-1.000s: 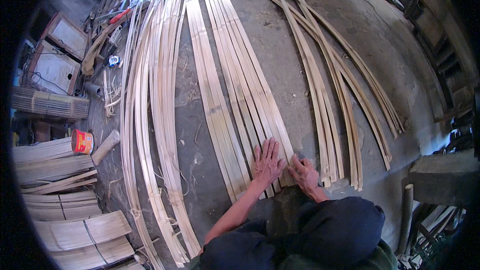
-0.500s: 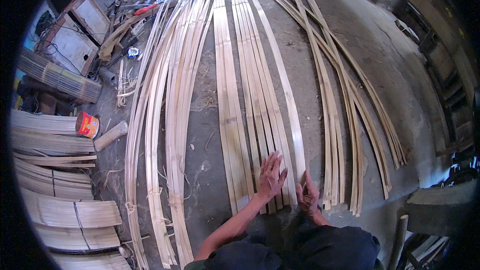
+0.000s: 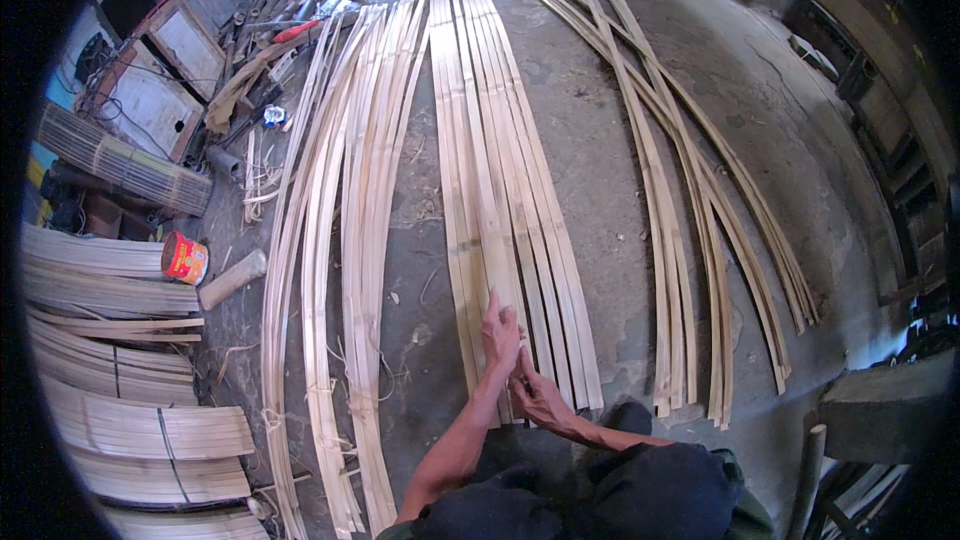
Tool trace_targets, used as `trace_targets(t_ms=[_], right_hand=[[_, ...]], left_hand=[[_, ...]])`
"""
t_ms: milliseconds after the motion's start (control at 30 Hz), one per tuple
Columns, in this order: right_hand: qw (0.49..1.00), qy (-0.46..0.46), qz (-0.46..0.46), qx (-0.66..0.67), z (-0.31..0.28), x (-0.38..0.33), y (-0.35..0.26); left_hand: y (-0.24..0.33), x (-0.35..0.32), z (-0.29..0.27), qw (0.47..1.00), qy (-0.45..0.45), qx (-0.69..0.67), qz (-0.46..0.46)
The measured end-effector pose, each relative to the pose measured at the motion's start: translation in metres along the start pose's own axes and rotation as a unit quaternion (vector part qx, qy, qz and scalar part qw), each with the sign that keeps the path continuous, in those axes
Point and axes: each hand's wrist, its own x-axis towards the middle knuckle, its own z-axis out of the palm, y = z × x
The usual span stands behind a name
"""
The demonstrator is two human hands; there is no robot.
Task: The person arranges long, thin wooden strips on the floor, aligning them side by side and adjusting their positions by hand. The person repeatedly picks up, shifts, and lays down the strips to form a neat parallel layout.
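Note:
Long, pale bamboo strips [image 3: 540,240] lie side by side on the floor in front of me, their near ends by my knees. Both my hands are close together over the left-middle of this row. A single bamboo strip [image 3: 492,230] runs up to my left hand [image 3: 502,338], whose fingers are closed on it. Just below and to the right, my right hand [image 3: 543,400] is closed at the near end of the same strip, palm turned inward. The fingertips partly hide the strip's end.
Left of the row lie bunches of bamboo strips [image 3: 365,240]; crossed strips [image 3: 660,240] lie on the right. Tied bundles [image 3: 150,435], a red tub [image 3: 185,258] and a short wooden piece [image 3: 233,278] are at far left. A wooden post [image 3: 805,475] stands at lower right.
The lone strip on the right is no longer apart from the row. My right hand has moved left, beside my left hand, which has gone from lying flat to closed on a strip.

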Motion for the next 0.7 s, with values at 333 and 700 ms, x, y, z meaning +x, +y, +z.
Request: trace_targets(t_ms=[333,700], right_hand=[[0.996,-0.065,0.015,-0.053,0.002,-0.006,0.026],[0.994,-0.057,0.032,-0.088,-0.006,-0.008,0.028]], left_hand=[[-0.011,-0.014,-0.01,0.998,-0.024,0.037,0.033],[-0.027,-0.005,-0.009,0.964,-0.011,0.204,0.168]])
